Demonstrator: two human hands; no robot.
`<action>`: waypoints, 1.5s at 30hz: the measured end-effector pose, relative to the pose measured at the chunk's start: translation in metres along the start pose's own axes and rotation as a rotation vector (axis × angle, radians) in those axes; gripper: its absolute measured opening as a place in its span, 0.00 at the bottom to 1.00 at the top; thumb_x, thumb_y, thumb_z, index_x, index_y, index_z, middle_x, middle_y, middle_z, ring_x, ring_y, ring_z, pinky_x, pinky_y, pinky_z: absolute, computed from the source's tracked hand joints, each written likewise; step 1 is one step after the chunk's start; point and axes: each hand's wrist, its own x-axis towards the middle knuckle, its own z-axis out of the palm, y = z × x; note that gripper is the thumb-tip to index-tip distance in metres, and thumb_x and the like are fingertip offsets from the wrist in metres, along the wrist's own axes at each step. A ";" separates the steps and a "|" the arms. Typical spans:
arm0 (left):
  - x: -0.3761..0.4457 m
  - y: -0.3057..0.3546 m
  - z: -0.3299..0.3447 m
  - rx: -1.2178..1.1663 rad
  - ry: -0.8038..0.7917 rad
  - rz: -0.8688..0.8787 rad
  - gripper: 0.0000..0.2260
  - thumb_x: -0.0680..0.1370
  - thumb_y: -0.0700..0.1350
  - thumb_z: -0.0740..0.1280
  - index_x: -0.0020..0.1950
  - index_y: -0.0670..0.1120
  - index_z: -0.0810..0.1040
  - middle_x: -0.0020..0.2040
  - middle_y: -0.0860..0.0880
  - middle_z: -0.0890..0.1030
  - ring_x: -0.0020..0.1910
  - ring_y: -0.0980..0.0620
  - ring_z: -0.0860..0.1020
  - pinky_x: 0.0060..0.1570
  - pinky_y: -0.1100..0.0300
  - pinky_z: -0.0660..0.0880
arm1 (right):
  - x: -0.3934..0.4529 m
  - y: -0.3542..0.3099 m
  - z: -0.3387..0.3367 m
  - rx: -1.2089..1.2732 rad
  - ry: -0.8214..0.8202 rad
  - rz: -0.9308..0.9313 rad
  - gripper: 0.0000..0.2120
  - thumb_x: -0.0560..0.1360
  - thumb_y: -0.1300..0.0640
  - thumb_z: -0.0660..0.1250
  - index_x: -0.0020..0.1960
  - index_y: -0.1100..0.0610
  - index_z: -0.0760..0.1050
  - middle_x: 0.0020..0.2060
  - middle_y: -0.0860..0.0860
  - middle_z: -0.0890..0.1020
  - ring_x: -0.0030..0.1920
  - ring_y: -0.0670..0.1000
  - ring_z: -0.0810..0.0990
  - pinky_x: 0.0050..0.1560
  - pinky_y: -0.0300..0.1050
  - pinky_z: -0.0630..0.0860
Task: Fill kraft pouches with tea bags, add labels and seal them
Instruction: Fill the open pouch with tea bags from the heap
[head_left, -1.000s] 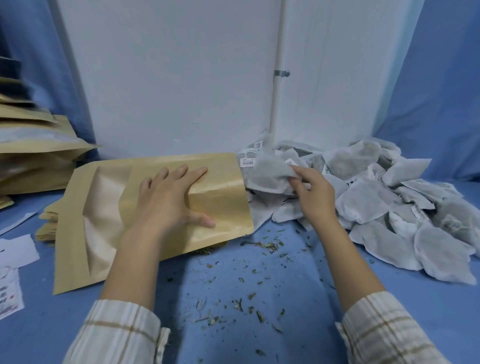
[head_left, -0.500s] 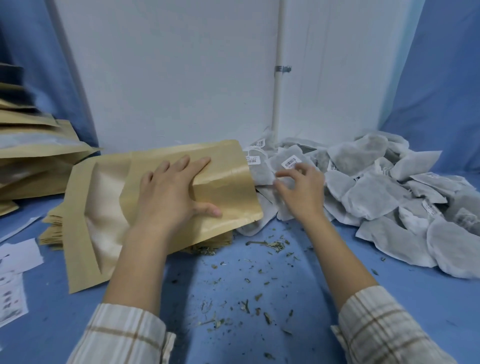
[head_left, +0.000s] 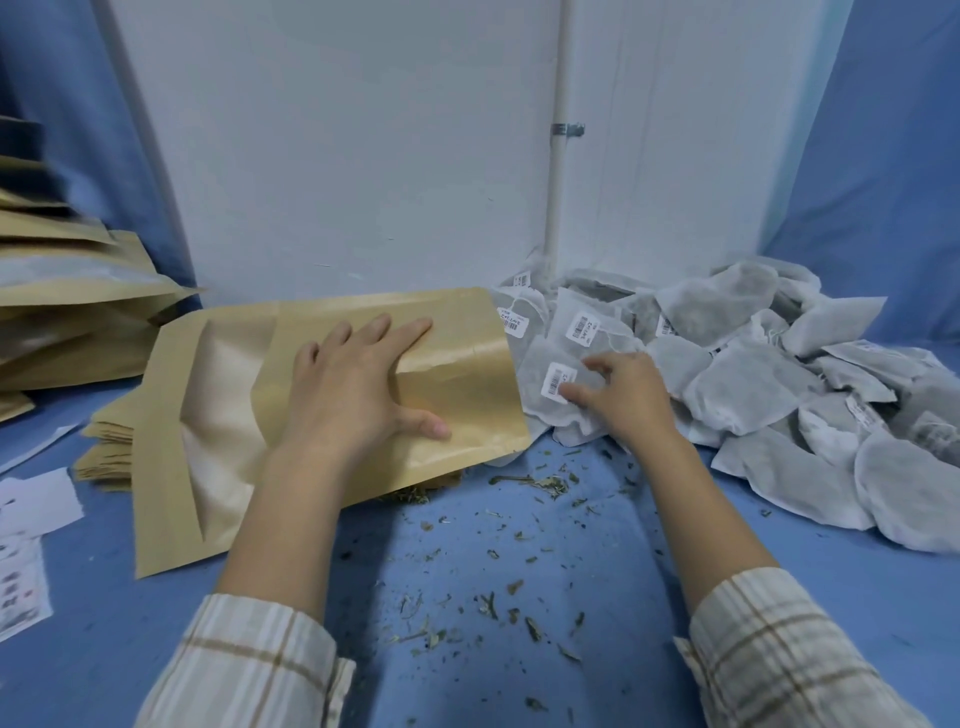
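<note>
1. Right hand (head_left: 626, 397): fingers curled down onto a tea bag (head_left: 553, 395) at the near left edge of the pile; fingertips touch the bag beside its barcode tag (head_left: 559, 383). Whether the grip has closed on the bag or only rests on it cannot be told.
2. Left hand (head_left: 358, 387): fingers spread and straight, palm pressed flat on the pouch (head_left: 332, 410), thumb out to the right. It pins the pouch down; it grasps nothing.
3. Pouch: lies flat on a stack of pouches (head_left: 106, 452), left of centre on the desk (head_left: 467, 571). Long axis runs left to right, slightly tilted; the mouth appears to face right, toward the pile, just beside the held bag. Its clear window is on the left part.
4. Pile of tea bags (head_left: 753, 374): heaped against the far wall, centre to right.
5. Step judged: filling. The next move calls for a firm pinch on one bag, a lift clear of the pile, and the pouch mouth opened to receive it.
6. Other items: more pouches (head_left: 62, 301) stacked far left; label sheets (head_left: 26, 551) near left; loose tea leaves (head_left: 467, 597) scattered on the desk.
</note>
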 end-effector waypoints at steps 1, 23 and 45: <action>0.000 0.000 0.000 0.000 0.000 0.000 0.47 0.55 0.67 0.74 0.72 0.67 0.57 0.76 0.54 0.58 0.75 0.47 0.53 0.70 0.49 0.50 | 0.000 0.000 -0.003 0.056 0.017 -0.010 0.17 0.69 0.50 0.72 0.56 0.53 0.79 0.55 0.52 0.80 0.52 0.50 0.77 0.53 0.44 0.74; 0.000 0.009 -0.007 0.075 0.091 0.037 0.44 0.57 0.67 0.72 0.71 0.65 0.59 0.74 0.53 0.63 0.72 0.45 0.58 0.68 0.47 0.54 | -0.012 -0.043 0.022 0.347 -0.031 -0.041 0.12 0.76 0.51 0.61 0.57 0.48 0.76 0.45 0.52 0.81 0.49 0.51 0.79 0.43 0.39 0.70; 0.000 -0.004 -0.004 -0.021 0.010 -0.015 0.48 0.55 0.64 0.76 0.71 0.66 0.58 0.75 0.53 0.59 0.75 0.45 0.54 0.70 0.47 0.50 | 0.003 -0.025 -0.022 1.027 -0.022 0.044 0.08 0.69 0.61 0.72 0.44 0.50 0.81 0.45 0.51 0.84 0.43 0.47 0.83 0.41 0.38 0.79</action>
